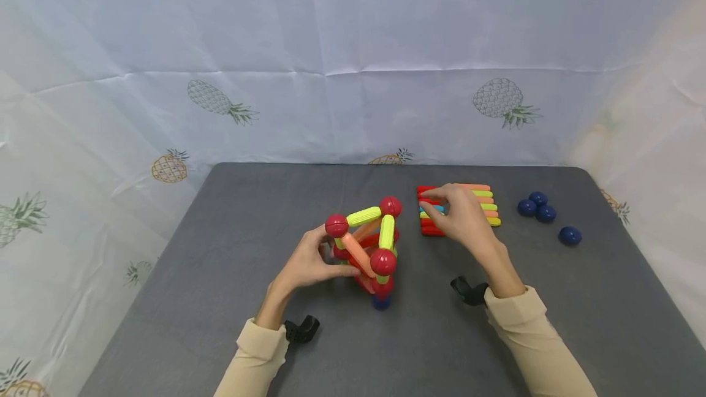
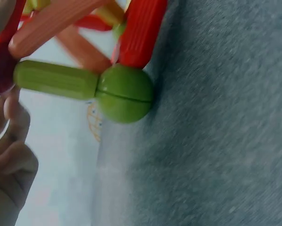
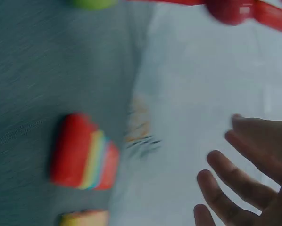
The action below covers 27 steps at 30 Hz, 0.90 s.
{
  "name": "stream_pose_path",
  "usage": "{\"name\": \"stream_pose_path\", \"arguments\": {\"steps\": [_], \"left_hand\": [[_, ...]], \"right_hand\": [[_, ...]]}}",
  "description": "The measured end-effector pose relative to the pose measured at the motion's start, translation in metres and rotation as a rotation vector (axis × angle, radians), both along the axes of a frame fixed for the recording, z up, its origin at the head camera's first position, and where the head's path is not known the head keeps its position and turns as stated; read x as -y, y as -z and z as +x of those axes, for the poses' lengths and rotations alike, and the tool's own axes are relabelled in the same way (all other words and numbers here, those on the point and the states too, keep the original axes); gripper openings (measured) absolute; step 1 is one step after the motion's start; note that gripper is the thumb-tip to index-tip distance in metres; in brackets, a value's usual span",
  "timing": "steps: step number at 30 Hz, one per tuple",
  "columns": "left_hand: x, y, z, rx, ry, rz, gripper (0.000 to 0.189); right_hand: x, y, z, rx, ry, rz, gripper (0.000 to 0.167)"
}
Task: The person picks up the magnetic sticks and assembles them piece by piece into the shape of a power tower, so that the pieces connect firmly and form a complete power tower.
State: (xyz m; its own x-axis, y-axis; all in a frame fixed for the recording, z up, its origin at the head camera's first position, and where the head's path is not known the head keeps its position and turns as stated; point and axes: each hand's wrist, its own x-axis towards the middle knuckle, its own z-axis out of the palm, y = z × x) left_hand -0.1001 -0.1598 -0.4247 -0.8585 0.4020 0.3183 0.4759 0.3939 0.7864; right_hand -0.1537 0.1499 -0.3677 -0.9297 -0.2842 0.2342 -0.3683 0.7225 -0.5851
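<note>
A toy frame of sticks and balls [image 1: 357,253] stands on the table, with red balls at its upper corners and yellow, orange and red sticks between them. My left hand [image 1: 311,262] holds it from the left, thumb in front and fingers behind. In the left wrist view a green ball [image 2: 124,93] of the frame sits low by the table, joined to a green stick [image 2: 56,79]. My right hand [image 1: 460,216] hovers above loose coloured sticks [image 1: 432,231], its fingers loosely bent and apart. The right wrist view shows nothing between those fingers [image 3: 244,188].
Several dark blue balls [image 1: 546,213] lie at the right of the grey table [image 1: 248,201]. One blue ball [image 1: 381,302] is at the frame's near foot. Behind the table hangs a white cloth [image 1: 353,115] with pineapple prints.
</note>
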Motion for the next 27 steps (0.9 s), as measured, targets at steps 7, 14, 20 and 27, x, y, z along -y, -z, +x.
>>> {"name": "stream_pose_path", "arguments": {"steps": [7, 14, 20, 27], "left_hand": [[-0.013, -0.002, 0.004, -0.078, -0.096, -0.015, 0.055], [-0.024, -0.003, 0.009, -0.116, -0.196, -0.068, 0.048], [-0.025, -0.002, 0.01, -0.101, -0.19, -0.068, 0.047], [-0.025, -0.001, 0.01, -0.095, -0.174, -0.062, 0.046]], "right_hand": [[-0.014, 0.037, -0.012, 0.177, -0.035, 0.216, 0.023], [-0.015, 0.057, -0.014, 0.152, -0.057, 0.259, 0.022], [-0.012, 0.062, -0.013, 0.171, -0.062, 0.267, 0.025], [-0.015, 0.054, -0.009, 0.165, -0.072, 0.235, 0.026]]}}
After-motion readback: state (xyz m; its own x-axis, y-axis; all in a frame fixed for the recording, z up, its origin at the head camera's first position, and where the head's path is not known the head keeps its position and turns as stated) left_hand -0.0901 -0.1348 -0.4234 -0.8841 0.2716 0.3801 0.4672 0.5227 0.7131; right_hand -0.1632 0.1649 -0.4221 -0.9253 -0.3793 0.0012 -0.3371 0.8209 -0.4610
